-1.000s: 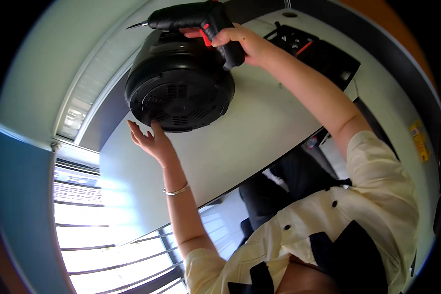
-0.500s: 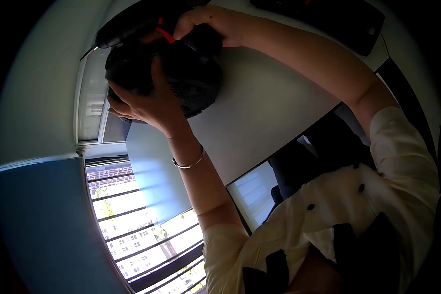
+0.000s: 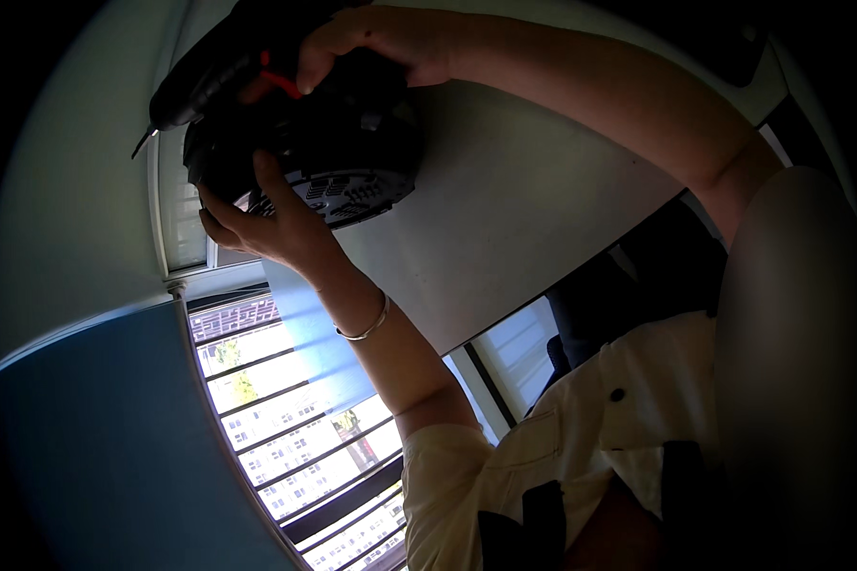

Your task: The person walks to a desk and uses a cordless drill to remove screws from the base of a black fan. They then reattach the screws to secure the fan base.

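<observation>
Near the top of the view my right hand [image 3: 381, 43] is closed around a black cordless drill [image 3: 209, 88]. Its thumb or finger lies by the drill's red part, and a thin bit sticks out at the far left end. Directly below the drill is a bulky, round black appliance [image 3: 357, 195] with vent slots on its near side. My left hand [image 3: 281, 228] grips the appliance's left edge, thumb up against its side and fingers curled around the rim. Shadow hides where the drill and the appliance meet and most of their detail.
The pale tabletop [image 3: 514, 200] spreads below and right of the appliance. A barred window [image 3: 295, 428] and a blue panel [image 3: 86, 438] are at the left. A dark object [image 3: 724, 48] lies at the top right. A blurred grey shape [image 3: 790, 381] covers the right side.
The drill, the appliance and both hands have shifted left in view. More of the appliance's vented face shows. The blurred grey shape has come in at the right.
</observation>
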Motion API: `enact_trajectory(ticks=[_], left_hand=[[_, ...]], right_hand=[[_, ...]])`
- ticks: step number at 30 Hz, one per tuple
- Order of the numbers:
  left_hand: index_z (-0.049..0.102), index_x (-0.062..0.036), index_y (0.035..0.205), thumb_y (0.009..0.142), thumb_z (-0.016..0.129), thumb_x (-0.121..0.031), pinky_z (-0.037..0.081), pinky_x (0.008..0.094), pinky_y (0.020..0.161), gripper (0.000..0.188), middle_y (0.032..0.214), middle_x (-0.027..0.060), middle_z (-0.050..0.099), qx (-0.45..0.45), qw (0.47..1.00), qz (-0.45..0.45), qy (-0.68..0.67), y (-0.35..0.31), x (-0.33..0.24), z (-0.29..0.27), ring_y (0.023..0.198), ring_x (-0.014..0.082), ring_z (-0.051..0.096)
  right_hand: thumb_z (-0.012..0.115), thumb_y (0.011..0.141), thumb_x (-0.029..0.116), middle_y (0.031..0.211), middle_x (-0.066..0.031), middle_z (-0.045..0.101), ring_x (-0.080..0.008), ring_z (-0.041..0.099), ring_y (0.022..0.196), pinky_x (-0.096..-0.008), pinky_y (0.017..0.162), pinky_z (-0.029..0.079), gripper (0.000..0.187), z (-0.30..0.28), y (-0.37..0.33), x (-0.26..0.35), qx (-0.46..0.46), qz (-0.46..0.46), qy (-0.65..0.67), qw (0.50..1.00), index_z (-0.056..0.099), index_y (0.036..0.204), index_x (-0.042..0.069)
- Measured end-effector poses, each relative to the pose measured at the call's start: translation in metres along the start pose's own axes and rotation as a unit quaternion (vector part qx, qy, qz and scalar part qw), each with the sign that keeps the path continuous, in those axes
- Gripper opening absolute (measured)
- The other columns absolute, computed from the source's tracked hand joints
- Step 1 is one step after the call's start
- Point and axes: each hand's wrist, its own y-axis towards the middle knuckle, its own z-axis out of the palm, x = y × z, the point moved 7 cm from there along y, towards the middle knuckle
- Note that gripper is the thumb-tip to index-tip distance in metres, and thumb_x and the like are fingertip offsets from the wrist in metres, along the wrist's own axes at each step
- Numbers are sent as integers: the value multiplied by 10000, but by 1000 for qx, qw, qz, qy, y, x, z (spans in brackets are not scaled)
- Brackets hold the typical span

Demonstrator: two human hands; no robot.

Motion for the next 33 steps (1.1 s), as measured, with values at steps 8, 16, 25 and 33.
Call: enact_trajectory(ticks=[8, 16, 25, 33], left_hand=[[339, -83, 1356, 834, 603, -354, 413, 496, 936, 645, 1335, 229, 245, 15, 999, 31, -18, -3, 4, -2, 1237, 364, 328], [315, -81, 1363, 844, 585, -290, 443, 449, 955, 621, 1341, 191, 245, 58, 995, 43, -65, -10, 4, -4, 1229, 352, 348], [263, -134, 1397, 805, 615, -338, 354, 488, 1028, 718, 1434, 183, 167, 44, 996, -11, -74, -11, 18, -7, 1310, 359, 265], [210, -104, 1406, 647, 746, -232, 344, 450, 1047, 938, 1365, 179, 335, 44, 985, -83, -147, -17, 8, 10, 1265, 338, 353]], right_hand=[[610, 659, 157, 924, -85, 610, -161, 548, 841, -268, 776, 454, 322, -3, -1, -6, 11, 22, 94, 995, 625, 936, -6], [638, 632, 153, 911, -87, 595, -175, 536, 809, -284, 736, 468, 294, -5, -3, -5, -4, 45, 102, 994, 614, 889, 11], [663, 601, 152, 845, -116, 605, -191, 558, 712, -276, 646, 485, 286, 5, -15, 6, -75, 116, 46, 989, 638, 848, 12], [659, 599, 159, 838, -116, 610, -191, 561, 705, -271, 643, 474, 275, 1, -17, 5, -84, 117, 21, 989, 644, 828, 9]])
